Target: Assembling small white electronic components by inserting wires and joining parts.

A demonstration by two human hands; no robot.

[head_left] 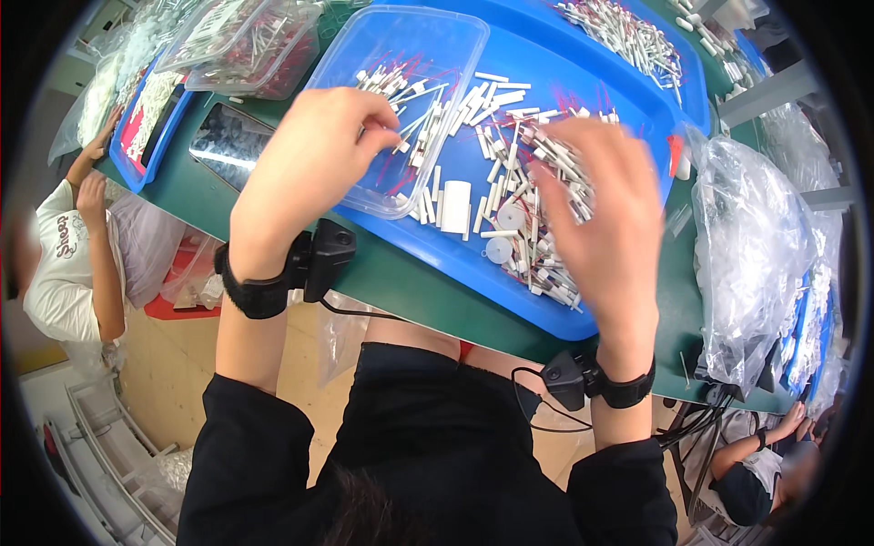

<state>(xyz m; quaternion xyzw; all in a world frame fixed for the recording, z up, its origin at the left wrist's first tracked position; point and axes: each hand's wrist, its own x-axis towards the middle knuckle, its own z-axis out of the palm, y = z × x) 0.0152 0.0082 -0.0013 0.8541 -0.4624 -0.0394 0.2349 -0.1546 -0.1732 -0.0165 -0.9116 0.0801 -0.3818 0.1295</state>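
My left hand [332, 136] hovers over the near left part of a clear plastic tub [473, 55]. Its thumb and fingertips are pinched together; whatever is between them is too small to make out. Inside the tub lie small white-capped parts with red wires [387, 80]. The tub rests in a large blue tray [401, 238]. Over the tray's right half my right hand [605, 182], slightly blurred, has thumb and fingers apart above a heap of small white tubes and wired parts [537, 246]. A white block [455, 206] and round translucent discs [510, 217] lie between the hands.
Another blue tray with wired parts [628, 45] stands behind. At the left are stacked clear tubs [250, 55], a dark flat phone-like slab [228, 141] and a small blue bin [137, 168]. Clear plastic bags [751, 246] stand at the right. Co-workers sit left and lower right.
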